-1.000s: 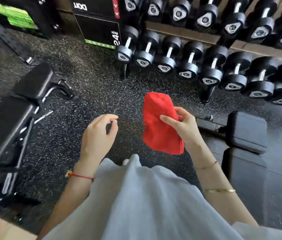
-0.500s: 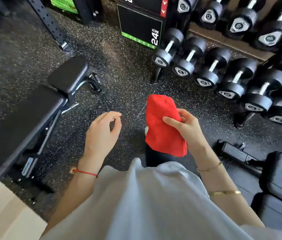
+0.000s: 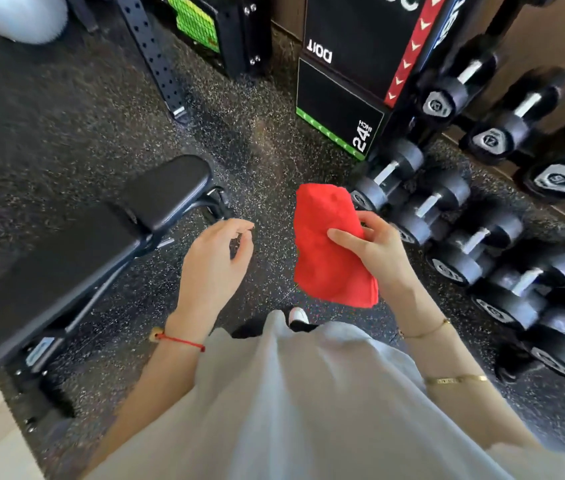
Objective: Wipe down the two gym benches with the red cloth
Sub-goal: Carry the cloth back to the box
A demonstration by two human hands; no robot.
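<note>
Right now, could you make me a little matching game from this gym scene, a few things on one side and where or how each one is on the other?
Things:
1. red cloth
2. left hand
3. bench
4. dumbbells

States or places:
A. lined up on a rack at the right
B. held in the right hand
C. empty, fingers loosely curled
D. on the floor at the left, not touched by either hand

Pairs: 1-B, 2-C, 3-D, 4-A
</note>
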